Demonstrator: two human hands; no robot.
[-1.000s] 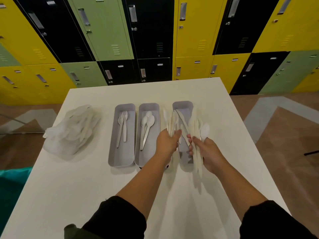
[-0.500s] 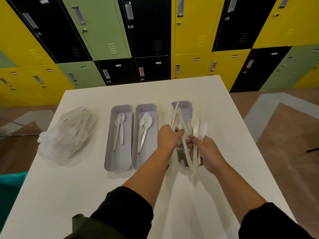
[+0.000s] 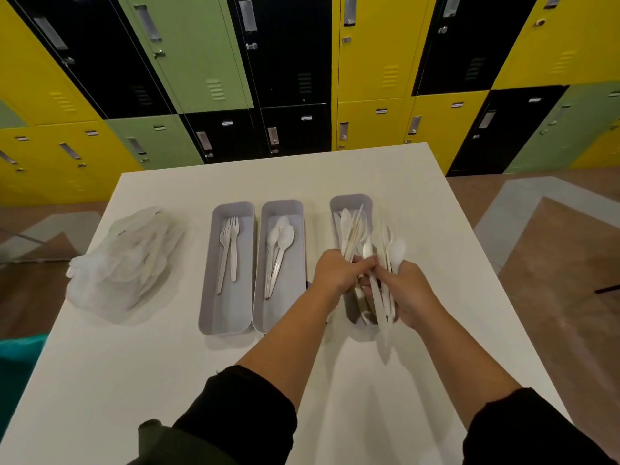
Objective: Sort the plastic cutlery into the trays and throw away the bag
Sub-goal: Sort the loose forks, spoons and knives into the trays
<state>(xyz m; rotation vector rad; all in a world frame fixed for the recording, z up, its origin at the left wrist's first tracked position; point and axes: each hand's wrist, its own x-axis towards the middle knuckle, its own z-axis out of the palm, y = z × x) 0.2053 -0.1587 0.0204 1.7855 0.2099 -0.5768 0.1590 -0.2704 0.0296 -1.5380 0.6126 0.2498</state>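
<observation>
cutlery point(image 3: 369, 263), white plastic, is held as a mixed bundle above the right tray point(image 3: 351, 204), toward the table's right edge.

head view:
- table point(image 3: 134, 380): white top, carries three grey trays in a row across its middle and a bag near its left edge.
- left hand point(image 3: 335, 271): fingers curled round the upper part of the bundle; knuckles face up. the pieces it grips fan upward and away over the right tray.
- right hand point(image 3: 407, 290): fingers curled round the rest of the bundle, just beside the left hand, fingertips touching or nearly touching it. a spoon bowl stands up above this hand; long handles hang below it past the tray's near end.
- right tray: set apart from the other two, mostly hidden by the hands and bundle; its contents cannot be told.
- middle tray point(image 3: 281, 307): holds spoons point(image 3: 280, 250) lying lengthwise, bowls toward the far edge.
- left tray point(image 3: 228, 310): touches the middle tray along its long side; holds two forks point(image 3: 228, 250) lying lengthwise, tines toward the far edge.
- bag point(image 3: 124, 263): translucent plastic, crumpled, lying near the left edge, well apart from the trays; pale cutlery shapes show through it.
- sleeves point(image 3: 241, 407): dark, pushed up on both forearms.
- lockers point(image 3: 375, 62): yellow, green and black doors beyond the table's far edge.
</observation>
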